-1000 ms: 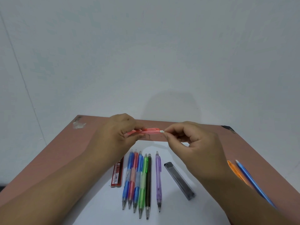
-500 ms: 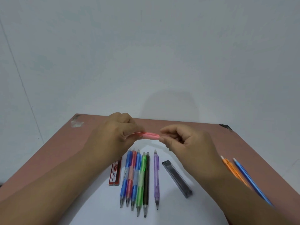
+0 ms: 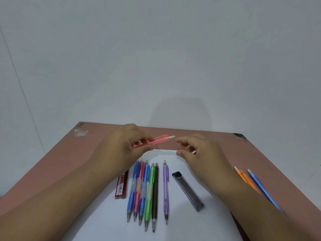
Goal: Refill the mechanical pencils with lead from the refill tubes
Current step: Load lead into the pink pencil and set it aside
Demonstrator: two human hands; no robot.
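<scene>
The brown table is lying under both hands, and a white sheet is covering its near part below them. The left hand is holding the pink mechanical pencil above the table, with the fingers curling round its barrel, and the white eraser end is pointing toward the right hand. The right hand is staying just beside that end and not touching it; its thumb and fingers are half open, and something small and pale is showing inside the palm, but I cannot tell what it is. Below the left hand, a row of pencils is lying side by side with the tips toward the person, and a purple pencil is lying a little apart from it. The red refill tube is lying left of the row, partly under the left wrist. The dark refill tube is lying below the right hand. An orange pencil and a blue pencil are lying outside the right forearm.
</scene>
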